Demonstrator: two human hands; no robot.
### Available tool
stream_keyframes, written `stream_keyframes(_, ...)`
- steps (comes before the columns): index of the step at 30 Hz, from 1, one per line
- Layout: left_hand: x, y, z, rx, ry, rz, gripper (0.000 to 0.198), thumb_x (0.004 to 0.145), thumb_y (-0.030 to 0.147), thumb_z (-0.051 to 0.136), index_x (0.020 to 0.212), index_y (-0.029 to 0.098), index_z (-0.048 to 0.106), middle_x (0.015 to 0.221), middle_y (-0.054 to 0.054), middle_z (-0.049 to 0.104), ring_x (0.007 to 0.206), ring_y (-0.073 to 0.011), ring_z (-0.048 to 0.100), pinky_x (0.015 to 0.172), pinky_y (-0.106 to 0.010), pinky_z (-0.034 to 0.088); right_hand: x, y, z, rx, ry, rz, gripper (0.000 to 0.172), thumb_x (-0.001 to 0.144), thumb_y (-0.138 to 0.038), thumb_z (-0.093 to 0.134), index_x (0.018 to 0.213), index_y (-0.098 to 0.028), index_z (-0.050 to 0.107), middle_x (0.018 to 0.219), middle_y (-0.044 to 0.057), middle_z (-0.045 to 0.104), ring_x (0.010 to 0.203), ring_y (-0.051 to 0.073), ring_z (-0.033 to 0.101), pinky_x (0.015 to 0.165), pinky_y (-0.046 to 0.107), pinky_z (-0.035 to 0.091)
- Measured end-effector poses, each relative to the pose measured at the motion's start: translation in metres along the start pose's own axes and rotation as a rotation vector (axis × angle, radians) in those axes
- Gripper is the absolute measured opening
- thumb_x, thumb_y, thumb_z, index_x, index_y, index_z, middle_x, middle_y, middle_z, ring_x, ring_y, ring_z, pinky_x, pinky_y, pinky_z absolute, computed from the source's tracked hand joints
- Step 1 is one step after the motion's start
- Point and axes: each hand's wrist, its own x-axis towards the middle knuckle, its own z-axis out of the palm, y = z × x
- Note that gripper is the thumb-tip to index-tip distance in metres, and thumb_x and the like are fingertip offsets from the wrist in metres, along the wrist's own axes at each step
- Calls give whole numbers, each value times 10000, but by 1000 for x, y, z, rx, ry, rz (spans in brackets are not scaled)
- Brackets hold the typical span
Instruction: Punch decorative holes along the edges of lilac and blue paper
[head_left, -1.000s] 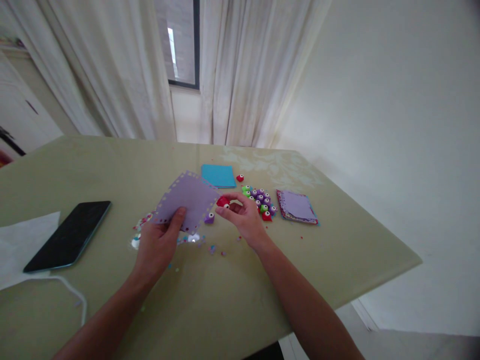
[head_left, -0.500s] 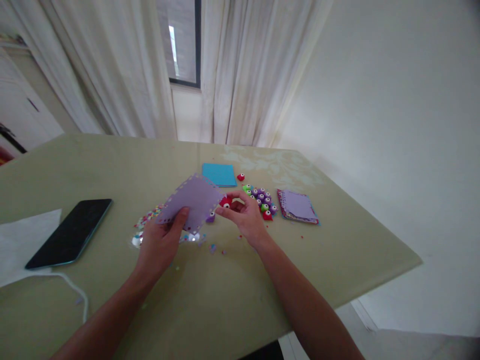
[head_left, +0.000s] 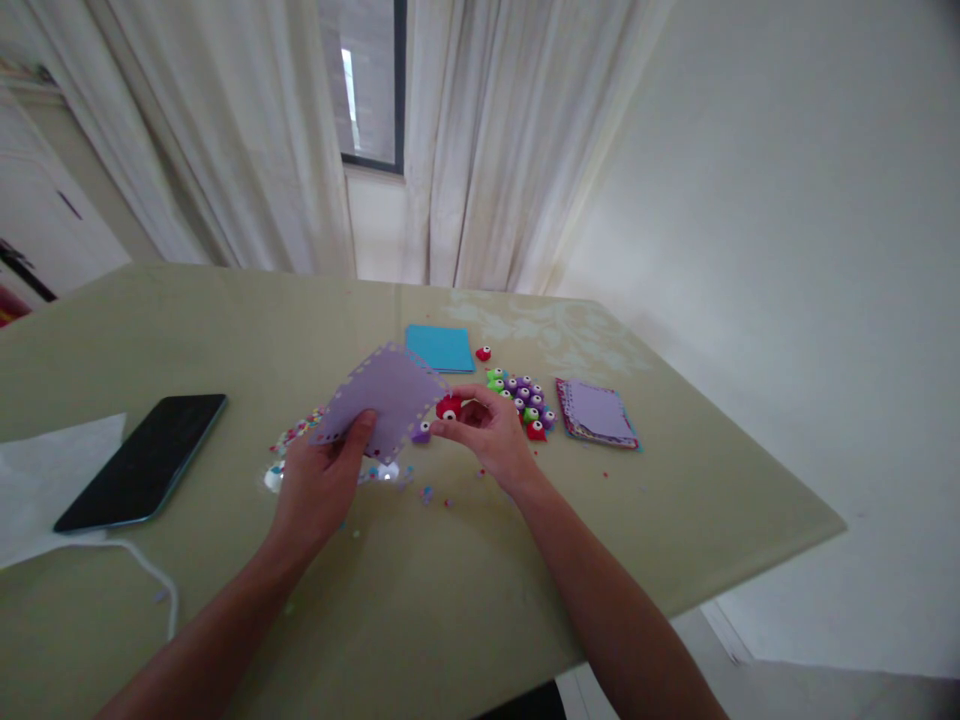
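My left hand pinches a square of purple paper between thumb and fingers, holding it tilted above the table. Small holes run along the paper's edges. In my right hand, thumb and fingertips close on a small red paper punch with a single round eye, at the paper's right corner. Whether the paper sits inside the punch is too small to tell. Below that corner, a purple punch rests on the table. Just beyond my right hand stands a cluster of purple, green and red punches.
Blue paper lies farther back, beside another red punch. A stack of hole-edged paper is to the right. Colourful paper bits are scattered near my left hand. At left, a black tablet overlaps white tissue, near a white cable.
Both hands keep their hold, with the paper and red punch barely shifted. The punch is turned slightly so more of it shows. The whole view has moved a little.
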Motion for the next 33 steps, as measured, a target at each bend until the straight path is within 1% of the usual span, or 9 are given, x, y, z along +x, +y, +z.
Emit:
stream_keyframes(2, 0, -1, 0, 1, 3, 1, 393, 886, 619, 611, 770, 257, 711, 752, -27, 774, 751, -294, 723, 653, -353, 560, -1, -1, 0, -27, 8, -9, 497, 602, -426, 1030, 996, -244, 788, 822, 7, 737, 685, 169, 583, 645, 306, 466)
stream_keyframes(7, 1, -1, 1, -2, -15, 8, 385, 900, 605, 608, 808, 252, 732, 783, -24, 792, 780, -297, 737, 678, -353, 573, -2, -2, 2, -15, -14, -13, 480, 604, -431, 1028, 974, -243, 788, 801, 1, 723, 668, 163, 557, 628, 303, 436)
stream_keyframes(12, 1, -1, 1, 8, -3, -4, 408, 897, 625, 612, 795, 248, 730, 760, -30, 782, 759, -297, 733, 645, -352, 565, -1, -1, 0, -32, -9, -28, 513, 594, -415, 1034, 1012, -236, 798, 772, -11, 706, 649, 152, 530, 615, 295, 408)
stream_keyframes(16, 1, -2, 2, -25, 1, 15, 389, 890, 610, 618, 837, 246, 748, 807, -33, 803, 778, -296, 741, 674, -356, 581, 1, 1, 0, -23, -24, -27, 514, 583, -396, 1034, 1007, -224, 799, 767, -12, 713, 640, 142, 525, 611, 288, 399)
stream_keyframes(19, 1, -3, 3, -30, 5, 20, 383, 887, 608, 624, 820, 251, 744, 795, -29, 799, 771, -293, 736, 672, -356, 580, 1, 3, 1, -27, -29, -19, 511, 585, -403, 1034, 1003, -227, 799, 785, -3, 726, 648, 146, 534, 609, 288, 402)
stream_keyframes(21, 1, -2, 3, -25, -5, 13, 385, 887, 607, 621, 810, 251, 744, 775, -26, 793, 750, -290, 727, 656, -354, 570, 1, 3, 1, -31, -31, -12, 519, 584, -418, 1033, 1005, -230, 795, 802, 5, 739, 652, 150, 542, 609, 291, 410)
stream_keyframes(26, 1, -3, 2, -20, -19, 11, 392, 894, 607, 617, 782, 249, 731, 734, -20, 766, 710, -274, 696, 628, -340, 531, 1, 4, 1, -22, -28, 7, 538, 570, -425, 1042, 1003, -230, 790, 768, -6, 724, 647, 153, 566, 618, 294, 442)
stream_keyframes(30, 0, -7, 3, -26, -16, 18, 406, 896, 620, 619, 761, 251, 721, 701, -11, 735, 678, -259, 664, 608, -330, 504, 1, 2, 2, 95, -43, 56, 521, 576, -435, 1039, 982, -235, 781, 809, 5, 760, 711, 182, 660, 710, 327, 536)
stream_keyframes(33, 0, -8, 3, -6, -15, 17, 427, 885, 637, 623, 721, 252, 708, 655, -11, 704, 649, -256, 645, 582, -328, 480, 0, 0, 3, 179, -50, 90, 485, 596, -412, 1030, 970, -241, 774, 850, 4, 779, 757, 185, 698, 786, 348, 574)
